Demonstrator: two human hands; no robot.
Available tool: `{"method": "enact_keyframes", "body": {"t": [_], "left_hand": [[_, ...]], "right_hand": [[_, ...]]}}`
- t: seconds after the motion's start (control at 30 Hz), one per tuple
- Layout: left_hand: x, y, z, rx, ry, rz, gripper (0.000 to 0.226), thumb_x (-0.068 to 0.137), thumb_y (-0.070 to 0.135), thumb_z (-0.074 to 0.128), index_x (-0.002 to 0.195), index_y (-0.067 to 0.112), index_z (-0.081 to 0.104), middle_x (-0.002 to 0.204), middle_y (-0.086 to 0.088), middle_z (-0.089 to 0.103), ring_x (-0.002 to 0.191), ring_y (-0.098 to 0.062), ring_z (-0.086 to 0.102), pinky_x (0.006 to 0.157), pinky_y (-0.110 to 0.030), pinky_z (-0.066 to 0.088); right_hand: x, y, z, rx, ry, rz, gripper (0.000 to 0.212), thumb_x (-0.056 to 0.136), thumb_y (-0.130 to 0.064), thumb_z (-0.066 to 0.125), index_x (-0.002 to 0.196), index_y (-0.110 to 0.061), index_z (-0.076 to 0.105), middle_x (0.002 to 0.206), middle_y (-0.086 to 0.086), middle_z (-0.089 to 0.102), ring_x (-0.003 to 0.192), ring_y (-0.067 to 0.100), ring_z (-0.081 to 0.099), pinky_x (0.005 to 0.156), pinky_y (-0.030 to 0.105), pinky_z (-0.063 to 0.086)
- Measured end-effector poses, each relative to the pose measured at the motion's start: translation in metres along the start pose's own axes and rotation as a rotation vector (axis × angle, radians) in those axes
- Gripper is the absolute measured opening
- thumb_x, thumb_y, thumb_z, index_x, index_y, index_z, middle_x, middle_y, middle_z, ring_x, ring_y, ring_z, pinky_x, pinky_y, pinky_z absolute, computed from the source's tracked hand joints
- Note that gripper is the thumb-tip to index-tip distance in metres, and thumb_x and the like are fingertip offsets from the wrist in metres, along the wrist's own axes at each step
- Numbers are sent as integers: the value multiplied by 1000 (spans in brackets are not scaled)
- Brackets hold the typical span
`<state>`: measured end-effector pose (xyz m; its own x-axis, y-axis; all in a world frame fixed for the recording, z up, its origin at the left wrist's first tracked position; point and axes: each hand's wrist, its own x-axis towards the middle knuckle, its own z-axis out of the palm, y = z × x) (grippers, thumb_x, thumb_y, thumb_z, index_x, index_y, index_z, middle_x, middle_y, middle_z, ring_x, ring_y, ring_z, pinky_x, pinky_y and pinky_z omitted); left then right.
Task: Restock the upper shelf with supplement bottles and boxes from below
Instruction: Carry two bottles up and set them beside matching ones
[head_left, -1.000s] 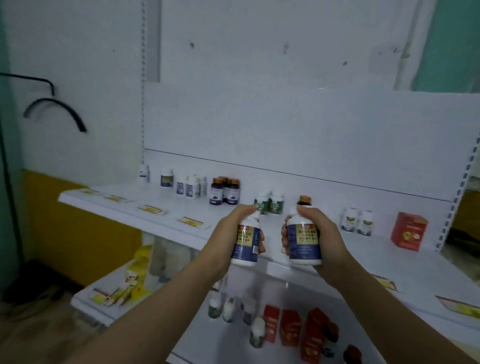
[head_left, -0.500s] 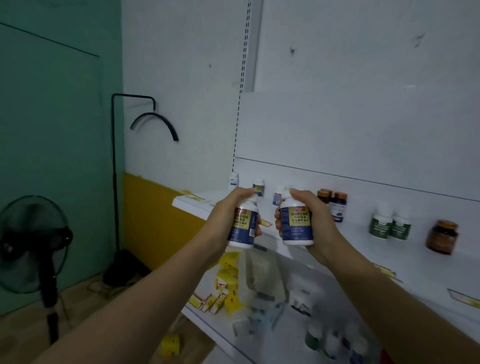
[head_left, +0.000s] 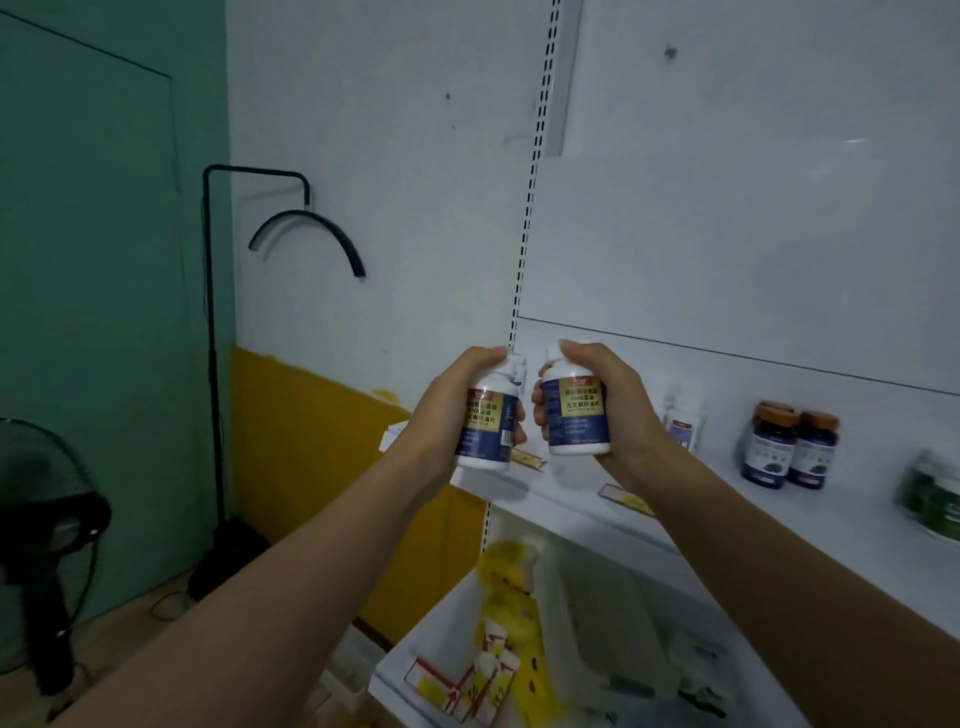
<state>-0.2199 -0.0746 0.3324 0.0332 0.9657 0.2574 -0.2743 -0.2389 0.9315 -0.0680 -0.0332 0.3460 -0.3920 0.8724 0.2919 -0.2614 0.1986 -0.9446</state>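
My left hand (head_left: 447, 410) grips a white bottle with a blue and gold label (head_left: 488, 426), held upright. My right hand (head_left: 618, 400) grips a second bottle of the same kind (head_left: 574, 415), also upright. Both bottles hover side by side above the left end of the white upper shelf (head_left: 779, 519). On that shelf stand dark blue bottles with brown caps (head_left: 789, 449), a small white bottle (head_left: 683, 426) behind my right wrist, and blurred green-labelled bottles (head_left: 935, 504) at the right edge.
The lower shelf (head_left: 649, 623) carries yellow packets (head_left: 504, 587) and small boxes (head_left: 467, 686). Yellow price tags (head_left: 623, 499) lie along the upper shelf's front. A black lamp stand (head_left: 213, 364) and a black fan (head_left: 47, 535) stand at the left by the green wall.
The view has swung left, towards the shelf's left end. Both hands still grip their bottles and have risen a little, level with the shelf's back.
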Motion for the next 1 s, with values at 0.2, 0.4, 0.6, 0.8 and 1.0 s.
{"method": "enact_keyframes", "body": {"t": [0.2,0.4,0.6,0.8,1.0], "left_hand": [[92,-17,-30,22,-47,-55,31,87,40,55,85,9,58,68,-11,64,54,-21,59,57,-26,54],[178,-36,-39,120,-197,-47,30,86,32,61,101,8,50,72,-9,65,58,-21,61,64,-31,55],[255,-64,-33,116,-316,-103,31,76,26,68,99,12,51,81,-9,65,67,-21,62,74,-37,52],[309,-88,-25,204,-426,-153,31,78,32,69,101,17,55,96,-6,67,87,-23,66,81,-41,53],[340,-121,-32,328,-421,-128,40,80,24,71,115,11,57,115,-9,64,105,-26,62,92,-41,50]], "right_hand": [[86,13,-25,4,68,-10,24,90,-32,52,91,-8,58,68,8,66,53,17,61,52,23,53],[148,25,-58,-61,243,-13,23,90,-32,53,93,-10,53,69,8,66,54,18,62,55,25,53],[178,46,-91,-87,428,17,21,88,-32,57,91,-12,54,73,10,65,57,18,63,61,29,54],[190,58,-114,-277,592,43,36,86,-38,63,106,-10,52,93,7,66,83,22,66,74,36,55],[202,66,-120,-690,740,145,36,89,-35,62,114,-10,58,105,4,67,92,17,64,68,21,49]]}}
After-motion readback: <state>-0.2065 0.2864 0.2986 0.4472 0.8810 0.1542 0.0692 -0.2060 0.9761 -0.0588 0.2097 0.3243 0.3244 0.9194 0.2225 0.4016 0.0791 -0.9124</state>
